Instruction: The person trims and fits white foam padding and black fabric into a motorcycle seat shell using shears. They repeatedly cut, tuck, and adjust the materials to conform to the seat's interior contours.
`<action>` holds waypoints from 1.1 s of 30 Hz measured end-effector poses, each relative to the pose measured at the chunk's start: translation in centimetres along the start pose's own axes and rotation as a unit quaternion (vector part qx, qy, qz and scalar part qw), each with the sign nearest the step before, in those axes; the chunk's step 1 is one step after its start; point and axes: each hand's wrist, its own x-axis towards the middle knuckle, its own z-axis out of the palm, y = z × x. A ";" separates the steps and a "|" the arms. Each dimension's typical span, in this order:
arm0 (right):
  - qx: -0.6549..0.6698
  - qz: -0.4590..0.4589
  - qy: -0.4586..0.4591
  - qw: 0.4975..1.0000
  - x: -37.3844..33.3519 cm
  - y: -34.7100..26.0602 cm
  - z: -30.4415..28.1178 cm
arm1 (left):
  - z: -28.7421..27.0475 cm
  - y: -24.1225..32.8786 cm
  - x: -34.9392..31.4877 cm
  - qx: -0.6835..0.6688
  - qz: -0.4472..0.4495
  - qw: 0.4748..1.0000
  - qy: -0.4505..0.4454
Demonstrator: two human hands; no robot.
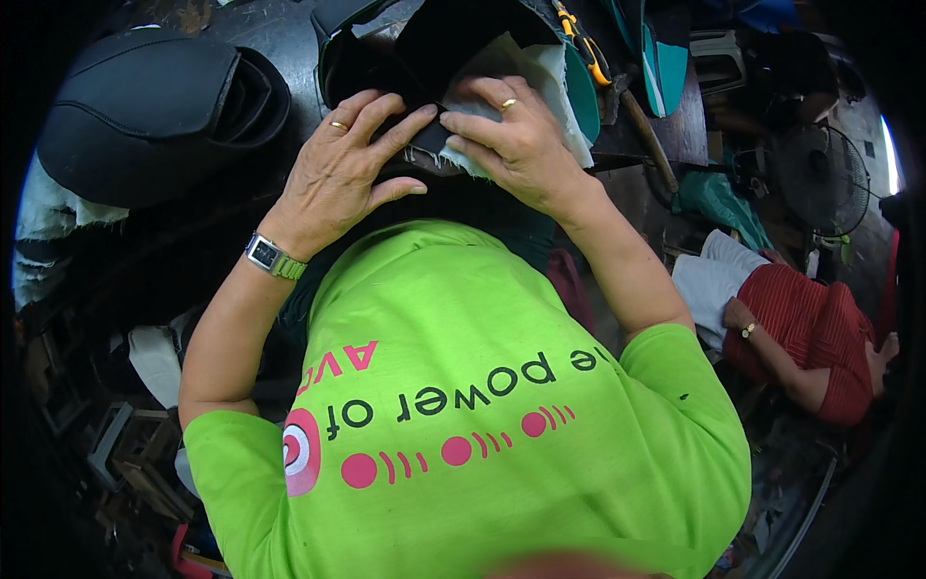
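A black piece of material (473, 34) with a frayed white cloth backing (526, 72) lies at the table's near edge, in front of my body. My left hand (349, 150) rests on its left part with fingers spread and bent, thumb held out away from it. The left index fingertip touches the black edge near the middle. My right hand (511, 135) is closed on the right part of the same piece, fingers curled at the edge by the white cloth. The two index fingertips almost meet. What lies beneath the right fingers is hidden.
Black curved, stacked pieces (145, 106) sit at left on the dark table (280, 48). Orange-and-black-handled pliers (586, 48), a wooden-handled hammer (648, 140) and teal-lined pieces (666, 72) lie at right. Beyond are a fan (820, 179) and a person in a red striped shirt (801, 323).
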 end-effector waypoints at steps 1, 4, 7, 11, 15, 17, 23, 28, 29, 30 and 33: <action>-0.013 -0.003 0.006 1.000 -0.3 0.0 -0.1 | 0.2 0.1 0.1 0.003 -0.001 1.000 -0.006; -0.044 0.010 -0.005 0.999 -0.7 -0.4 -0.9 | 0.1 0.4 0.8 0.016 0.002 1.000 -0.027; 0.041 0.006 -0.032 0.999 -1.4 -0.9 -3.3 | -0.9 0.7 1.7 0.002 0.007 0.997 -0.080; 0.026 0.049 0.138 0.989 -3.6 1.9 -8.4 | -3.1 0.2 4.7 -0.139 0.032 0.988 0.055; -0.170 0.257 0.126 0.943 -6.4 9.2 -10.6 | -4.6 -1.9 10.7 -0.105 -0.059 0.965 0.233; -0.286 0.382 -0.031 0.878 -8.7 11.4 -10.7 | -4.8 -2.7 14.4 0.029 -0.044 0.955 0.291; -0.286 0.335 0.009 0.898 -11.2 16.7 -10.2 | -1.7 -4.8 18.8 -0.309 -0.188 0.932 0.032; -0.026 0.405 0.129 0.905 -9.1 16.7 -12.0 | 3.2 -5.2 17.4 -0.358 -0.202 0.904 0.113; 0.042 0.477 0.157 0.864 -8.1 15.9 -12.4 | 3.9 -5.1 17.3 -0.343 -0.180 0.911 0.145; 0.232 0.453 0.224 0.831 -7.4 14.3 -13.2 | 4.3 -4.8 16.9 -0.365 -0.191 0.896 0.167; 0.301 0.288 0.296 0.860 -4.7 8.4 -14.2 | 4.6 -3.7 16.7 -0.379 -0.208 0.878 0.204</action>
